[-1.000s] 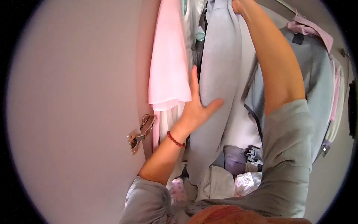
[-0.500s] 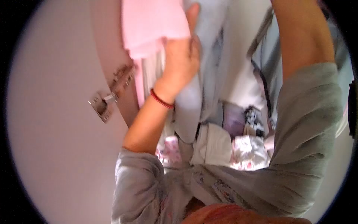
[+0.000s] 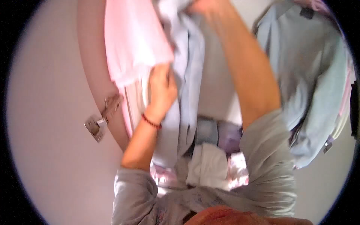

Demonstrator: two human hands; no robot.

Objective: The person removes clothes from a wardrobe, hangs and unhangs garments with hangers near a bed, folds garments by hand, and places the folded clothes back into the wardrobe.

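Observation:
A pink garment (image 3: pixel 137 41) hangs at the upper left, with light blue and grey clothes (image 3: pixel 191 56) hanging to its right. My left hand (image 3: pixel 163 88), a dark red cord bracelet at its wrist, is at the pink garment's lower edge. Its fingers are curled, and whatever they grip is hidden. Up at the top edge, my right hand (image 3: pixel 208 5) reaches across to the upper part of the light blue clothes. It is blurred and partly cut off, so its grip does not show.
Below the hanging clothes lie folded ones: a white piece (image 3: pixel 208 165), a purple one (image 3: pixel 229 138) and a grey-blue one (image 3: pixel 207 131). A grey-blue jacket (image 3: pixel 318 67) hangs at the right. On the left are a pale door panel (image 3: pixel 48 112) and its metal hinge (image 3: pixel 95 125).
My right hand has come into view at the top, its forearm swinging left. My left hand sits lower and further left, its fingers more curled. The view has shifted, showing more of the jacket.

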